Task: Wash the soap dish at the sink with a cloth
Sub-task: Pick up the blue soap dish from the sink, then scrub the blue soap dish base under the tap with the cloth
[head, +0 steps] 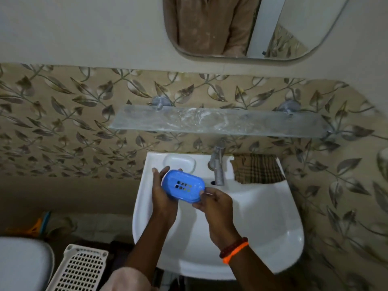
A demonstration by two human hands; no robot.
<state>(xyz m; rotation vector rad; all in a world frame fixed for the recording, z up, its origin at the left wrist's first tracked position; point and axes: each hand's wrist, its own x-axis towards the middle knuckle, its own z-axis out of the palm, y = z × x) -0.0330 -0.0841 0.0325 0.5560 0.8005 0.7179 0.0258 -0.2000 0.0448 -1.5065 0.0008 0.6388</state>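
Partly, the left hand [162,191] lay hidden beneath the soap dish [183,187], its fingers curled round the far end, so the palm's contact could not be made out. The right hand [212,203] pinched the dish's near end, thumb on the rim; its other fingers were tucked under and unclear. Both forearms ran off the bottom edge. The dish was blue plastic, oval, with two short rows of drain slots in its floor, held tilted above the left side of the white sink [262,217]. A checked cloth [257,169] lay on the sink's back ledge, just right of the tap [218,164], its far edge dim against the tiled wall.
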